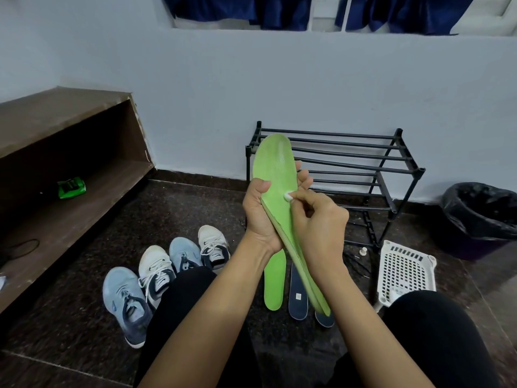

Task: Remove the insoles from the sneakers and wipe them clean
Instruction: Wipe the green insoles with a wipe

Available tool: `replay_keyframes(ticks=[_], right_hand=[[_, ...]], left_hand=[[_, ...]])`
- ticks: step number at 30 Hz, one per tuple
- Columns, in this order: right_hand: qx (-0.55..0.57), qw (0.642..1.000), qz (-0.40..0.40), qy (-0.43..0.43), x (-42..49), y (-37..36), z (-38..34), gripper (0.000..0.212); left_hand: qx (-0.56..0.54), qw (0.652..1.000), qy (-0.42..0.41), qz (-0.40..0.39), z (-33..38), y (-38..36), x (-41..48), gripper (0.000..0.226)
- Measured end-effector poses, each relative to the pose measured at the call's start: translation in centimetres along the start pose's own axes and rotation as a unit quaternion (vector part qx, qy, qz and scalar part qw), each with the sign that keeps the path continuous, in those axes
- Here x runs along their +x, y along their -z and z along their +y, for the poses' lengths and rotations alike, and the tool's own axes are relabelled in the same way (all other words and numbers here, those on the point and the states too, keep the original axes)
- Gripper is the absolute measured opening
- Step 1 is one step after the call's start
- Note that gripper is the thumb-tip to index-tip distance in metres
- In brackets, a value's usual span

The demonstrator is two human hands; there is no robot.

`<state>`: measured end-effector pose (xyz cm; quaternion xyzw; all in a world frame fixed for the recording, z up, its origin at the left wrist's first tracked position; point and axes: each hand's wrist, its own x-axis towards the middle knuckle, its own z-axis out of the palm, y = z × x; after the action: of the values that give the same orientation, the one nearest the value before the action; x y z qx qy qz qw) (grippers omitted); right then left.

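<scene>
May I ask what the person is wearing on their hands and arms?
Both are bare: the left hand and right hand wear no gloves, and I see no rings, watch or bracelet. The forearms are uncovered to the frame's lower edge, with no sleeve in view. The legs wear black trousers.

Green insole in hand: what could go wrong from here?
1. The wad pinched by the right hand is tiny; it may slip out or leave parts of the insole unwiped.
2. The left hand grips only the insole's middle; wiping pressure could bend or dislodge it.
3. Its heel end seems to hang over the navy insoles on the floor; loosened dirt might fall on them.
</scene>
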<state>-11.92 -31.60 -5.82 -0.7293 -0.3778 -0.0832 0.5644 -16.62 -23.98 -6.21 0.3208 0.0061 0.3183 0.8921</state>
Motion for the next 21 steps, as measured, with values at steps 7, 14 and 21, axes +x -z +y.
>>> replay_keyframes(ticks=[7, 14, 21], right_hand=[[0.037, 0.988, -0.145, -0.035, -1.1, 1.6, -1.4, 0.015], [0.067, 0.988, -0.116, -0.078, -1.1, 1.7, -1.7, 0.008], [-0.005, 0.999, -0.017, -0.035, 0.1, 0.2, -0.8, 0.012]], left_hand=[[-0.012, 1.000, 0.008, -0.004, 0.7, 0.4, 0.2, 0.092], [-0.023, 1.000, 0.000, 0.004, 0.4, 0.1, 0.0, 0.096], [-0.007, 1.000, 0.011, 0.016, -1.0, -0.4, -0.4, 0.089]])
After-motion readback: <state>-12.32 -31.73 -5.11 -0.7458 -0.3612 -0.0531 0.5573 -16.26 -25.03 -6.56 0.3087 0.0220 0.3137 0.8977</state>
